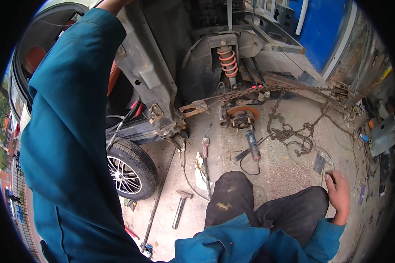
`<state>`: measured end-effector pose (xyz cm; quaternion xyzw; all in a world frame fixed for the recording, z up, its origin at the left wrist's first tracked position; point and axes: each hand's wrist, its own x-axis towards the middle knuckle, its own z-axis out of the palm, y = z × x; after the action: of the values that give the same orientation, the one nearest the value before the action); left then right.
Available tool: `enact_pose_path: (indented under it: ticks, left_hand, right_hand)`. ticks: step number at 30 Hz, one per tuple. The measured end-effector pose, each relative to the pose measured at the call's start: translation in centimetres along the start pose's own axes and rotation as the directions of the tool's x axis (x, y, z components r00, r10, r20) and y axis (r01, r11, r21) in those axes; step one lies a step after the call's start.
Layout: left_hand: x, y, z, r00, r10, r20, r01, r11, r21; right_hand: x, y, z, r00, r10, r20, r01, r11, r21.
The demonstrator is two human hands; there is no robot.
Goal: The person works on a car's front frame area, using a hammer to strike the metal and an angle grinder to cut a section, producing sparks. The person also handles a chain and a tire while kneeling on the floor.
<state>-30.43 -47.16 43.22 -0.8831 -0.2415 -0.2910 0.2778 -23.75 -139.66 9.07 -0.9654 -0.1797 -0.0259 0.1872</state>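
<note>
My left arm, in a teal sleeve, reaches up past the car's open body; only the wrist end of my left hand [114, 5] shows at the top edge, its fingers out of sight. Beside my right knee, my right hand [338, 193] hangs with loosely bent fingers and no visible object in it. In front of me is the stripped wheel area, with an orange coil spring [227, 61] on its strut and a rusty brake disc [251, 114] on the hub. A rusty chain [289, 131] stretches across there and drops onto the floor. The grey car pillar [147, 65] stands next to my left arm.
An angle grinder [253, 146] with its cord, a hammer [182, 208], a long bar [159, 201] and a red-handled tool [205, 149] lie on the floor. A wheel [131, 168] sits under the car's side. A blue door [322, 35] and metal frame stand behind; clutter lines the right wall.
</note>
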Motion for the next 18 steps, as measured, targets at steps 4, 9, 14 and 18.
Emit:
enact_pose_path:
  ticks: [4, 9, 14, 18]
  left_hand:
    - [-1.6, -0.7, -0.6, 1.000, -0.006, 0.021, 0.005, 0.998, 0.061]
    - [-1.9, -2.7, -0.6, 0.999, -0.019, 0.041, 0.013, 0.988, 0.152]
    - [-2.6, -5.2, 0.2, 0.997, -0.025, 0.075, 0.007, 0.972, 0.234]
    - [-1.5, 2.8, -0.6, 0.996, 0.017, 0.085, -0.037, 0.969, 0.246]
  right_hand:
    - [-3.2, 3.4, 2.5, 0.964, 0.205, 0.166, -0.253, 0.900, 0.356]
    - [-6.1, 5.0, 5.4, 0.947, 0.315, 0.062, -0.237, 0.555, 0.797]
    - [-7.9, 2.5, 3.0, 0.948, 0.316, 0.027, -0.236, 0.645, 0.727]
    - [-9.6, -0.8, 0.7, 0.947, 0.321, -0.031, -0.220, 0.714, 0.665]
